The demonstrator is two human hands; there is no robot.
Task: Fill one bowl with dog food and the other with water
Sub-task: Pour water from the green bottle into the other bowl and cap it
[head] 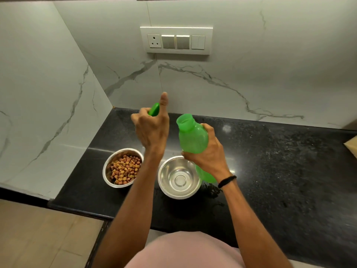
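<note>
Two steel bowls stand side by side on the black counter [270, 171]. The left bowl [108, 171] holds brown dog food kibble [125, 169]. The right bowl [179, 178] is shiny inside with no visible contents. My right hand [210, 151] grips a green plastic bottle [192, 136] around its middle, held above and just right of the right bowl, mouth uncapped and tilted up to the left. My left hand [152, 126] is raised above the gap between the bowls, holding the green cap [154, 109], thumb pointing up.
White marble walls meet in a corner at the back left. A switch and socket panel [176, 40] is on the back wall. A tan object [351, 146] pokes in at the right edge. The counter's front edge runs near my body.
</note>
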